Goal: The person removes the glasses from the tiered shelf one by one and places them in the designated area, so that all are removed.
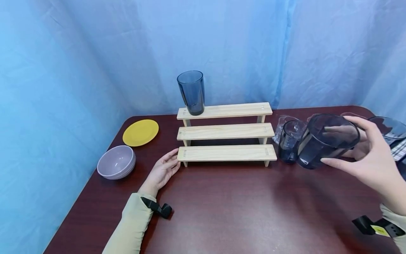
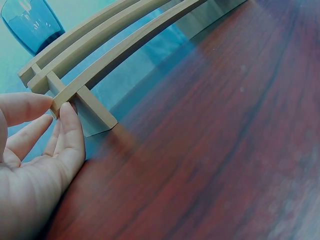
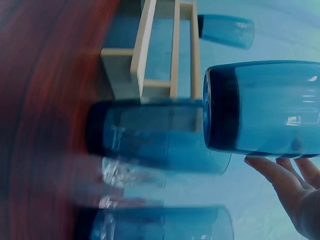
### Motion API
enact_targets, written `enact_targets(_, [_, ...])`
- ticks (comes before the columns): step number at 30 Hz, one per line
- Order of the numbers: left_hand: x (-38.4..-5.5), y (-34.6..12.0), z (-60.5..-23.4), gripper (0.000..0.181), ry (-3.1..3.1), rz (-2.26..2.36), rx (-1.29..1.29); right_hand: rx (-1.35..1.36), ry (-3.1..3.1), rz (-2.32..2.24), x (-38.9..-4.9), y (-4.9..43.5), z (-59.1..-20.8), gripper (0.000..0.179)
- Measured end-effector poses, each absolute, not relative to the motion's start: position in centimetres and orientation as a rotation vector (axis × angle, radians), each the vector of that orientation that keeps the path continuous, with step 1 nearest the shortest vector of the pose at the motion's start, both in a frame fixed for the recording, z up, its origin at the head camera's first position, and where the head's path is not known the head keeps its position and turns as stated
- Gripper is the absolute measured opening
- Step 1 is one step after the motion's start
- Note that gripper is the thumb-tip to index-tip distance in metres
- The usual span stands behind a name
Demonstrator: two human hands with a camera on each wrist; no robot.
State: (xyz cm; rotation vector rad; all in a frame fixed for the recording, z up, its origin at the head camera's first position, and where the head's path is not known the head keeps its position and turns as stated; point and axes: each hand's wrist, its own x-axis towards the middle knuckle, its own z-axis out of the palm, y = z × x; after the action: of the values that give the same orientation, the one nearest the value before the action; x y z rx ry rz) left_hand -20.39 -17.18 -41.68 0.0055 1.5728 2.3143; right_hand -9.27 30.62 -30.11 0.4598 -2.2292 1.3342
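My right hand (image 1: 371,155) grips a dark blue glass tumbler (image 1: 328,135), raised off the table and tilted, its mouth toward me. In the right wrist view the same tumbler (image 3: 265,107) hangs clear of the tabletop, with fingertips against its side. At the lowest step of the three-tier wooden rack (image 1: 226,153), my left hand (image 1: 162,171) pinches the left end. The left wrist view shows the thumb and fingers on that corner of the rack (image 2: 75,92). One tumbler (image 1: 192,93) stands upright on the left of the top step.
Another tumbler (image 1: 290,141) stands right of the rack, beside crumpled clear plastic (image 1: 280,127). A further glass (image 1: 390,127) is at the far right, partly behind my hand. On the left are a yellow plate (image 1: 140,133) and a lilac bowl (image 1: 116,163). Blue curtains (image 1: 222,46) hang behind.
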Motion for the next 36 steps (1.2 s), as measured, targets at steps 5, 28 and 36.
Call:
enact_targets(5, [-20.5,-17.1,-41.5,0.058,1.57,2.315,-0.005,0.355,-2.269,1.306,-8.6,32.4,-30.8,0.108])
enact_targets(28, [-20.4,-16.9,-41.6,0.057,1.579,2.296,-0.028,0.142,-2.395,1.135,-7.5,38.8,-35.8,0.106])
enact_targets(36, [-20.5,-16.8,-41.4,0.057,1.56,2.317,-0.04,0.279,-2.286,1.205,-8.2,42.0,-38.5,0.108])
